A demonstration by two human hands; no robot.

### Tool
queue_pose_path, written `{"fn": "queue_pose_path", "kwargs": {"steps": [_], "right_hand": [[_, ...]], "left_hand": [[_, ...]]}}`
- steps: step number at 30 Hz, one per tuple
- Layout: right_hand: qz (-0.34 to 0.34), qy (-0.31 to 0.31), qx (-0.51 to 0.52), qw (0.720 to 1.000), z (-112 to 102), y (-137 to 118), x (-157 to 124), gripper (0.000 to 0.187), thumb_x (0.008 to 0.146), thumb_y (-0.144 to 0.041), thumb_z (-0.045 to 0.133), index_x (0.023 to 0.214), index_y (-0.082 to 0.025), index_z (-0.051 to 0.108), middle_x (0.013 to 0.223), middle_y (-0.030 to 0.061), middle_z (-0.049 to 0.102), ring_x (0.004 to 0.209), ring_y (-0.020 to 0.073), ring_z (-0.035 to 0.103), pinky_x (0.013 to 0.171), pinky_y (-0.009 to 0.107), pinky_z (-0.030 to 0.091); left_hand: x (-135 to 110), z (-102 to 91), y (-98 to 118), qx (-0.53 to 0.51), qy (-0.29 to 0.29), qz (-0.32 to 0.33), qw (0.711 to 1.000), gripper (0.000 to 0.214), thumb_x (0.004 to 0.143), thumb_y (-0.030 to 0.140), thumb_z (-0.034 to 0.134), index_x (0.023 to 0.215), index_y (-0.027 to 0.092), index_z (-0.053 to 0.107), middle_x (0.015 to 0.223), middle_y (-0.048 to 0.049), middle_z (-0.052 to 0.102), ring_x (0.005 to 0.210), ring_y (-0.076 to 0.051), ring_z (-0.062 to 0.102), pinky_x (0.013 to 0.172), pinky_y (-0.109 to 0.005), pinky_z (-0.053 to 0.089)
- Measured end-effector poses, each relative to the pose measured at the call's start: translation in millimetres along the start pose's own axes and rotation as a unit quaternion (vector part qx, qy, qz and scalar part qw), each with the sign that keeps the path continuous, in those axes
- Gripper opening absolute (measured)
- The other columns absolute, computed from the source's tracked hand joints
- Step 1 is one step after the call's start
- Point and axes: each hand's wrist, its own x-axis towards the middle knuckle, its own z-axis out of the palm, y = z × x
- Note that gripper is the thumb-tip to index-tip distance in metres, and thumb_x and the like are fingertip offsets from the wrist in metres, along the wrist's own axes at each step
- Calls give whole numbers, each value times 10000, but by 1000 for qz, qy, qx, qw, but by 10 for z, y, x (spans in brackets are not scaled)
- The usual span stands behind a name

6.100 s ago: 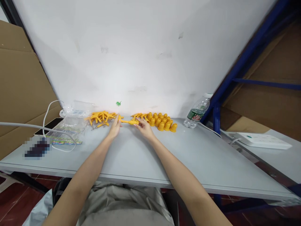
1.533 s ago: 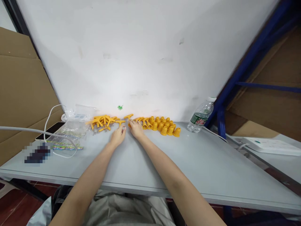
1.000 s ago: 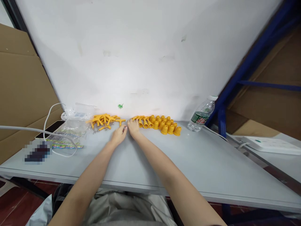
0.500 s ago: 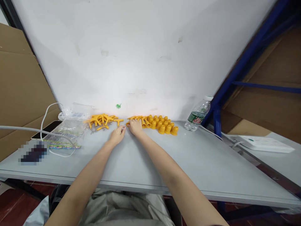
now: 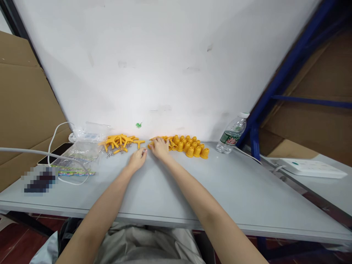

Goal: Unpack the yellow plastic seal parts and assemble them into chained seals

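My left hand [image 5: 137, 159] is closed on the table, fingertips pressed together; anything between them is too small or hidden to make out. Just right of it, my right hand [image 5: 160, 148] curls over the near end of a row of yellow cup-shaped pieces with thin stems. Its thumb and fingers close around the leftmost yellow cup-shaped piece [image 5: 150, 145], mostly covered by the hand. A yellow T-shaped piece [image 5: 139, 143] lies behind my left hand. Left of that is a heap of yellow branched pieces [image 5: 117, 140] with small metal chains [image 5: 110, 151].
Several yellow cups [image 5: 189, 149] stand mouth down in rows to the right. Beyond them a plastic bottle [image 5: 232, 134] leans by the blue frame [image 5: 254, 135]. Clear plastic bags [image 5: 82, 154], a white cable [image 5: 51, 137] and a phone [image 5: 57, 152] lie left. A white wall backs the table.
My right hand has shifted slightly to the right over the row and its fingers have spread a little. My left hand stays almost where it was. The view has tilted very slightly.
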Motion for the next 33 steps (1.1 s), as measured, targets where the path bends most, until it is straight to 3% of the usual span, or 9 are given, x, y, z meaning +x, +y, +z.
{"fn": "queue_pose_path", "kwargs": {"steps": [3,7,13,21,33], "right_hand": [[59,27,18,998,-266,195,-33,349,962,-286,432,1217,-150,628,1316,176,589,1225,314,505,1024,473,352],[190,22,17,981,-570,600,-185,330,950,-219,398,1160,-121,633,1212,179,615,1096,287,588,871,366,439],[314,-1,-31,949,-645,1045,-426,405,899,-169,452,1287,-106,548,1282,202,552,1183,302,560,913,384,440],[300,-64,-2,952,-587,1045,-390,400,890,-146,471,1280,-112,553,1314,217,530,1189,306,564,918,401,469],[302,-42,-30,952,-538,1105,-412,423,881,-135,436,1281,-113,574,1311,207,535,1217,307,521,930,412,446]], "left_hand": [[-4,-9,12,7,0,-5,1000,279,953,301,431,1071,197,661,865,-54,706,754,-179,634,748,-294,471],[-6,-10,16,23,-18,-7,1000,243,938,274,444,992,200,669,871,-48,707,768,-171,620,718,-275,448],[-10,9,1,28,-23,9,999,237,929,246,440,929,198,672,841,-35,692,726,-154,592,699,-261,431],[-15,3,4,33,-34,9,999,239,920,235,446,906,191,681,852,-43,692,740,-156,588,703,-263,423],[-18,0,-6,21,-32,11,999,220,887,198,471,904,193,690,834,-34,693,728,-155,592,691,-258,428]]}}
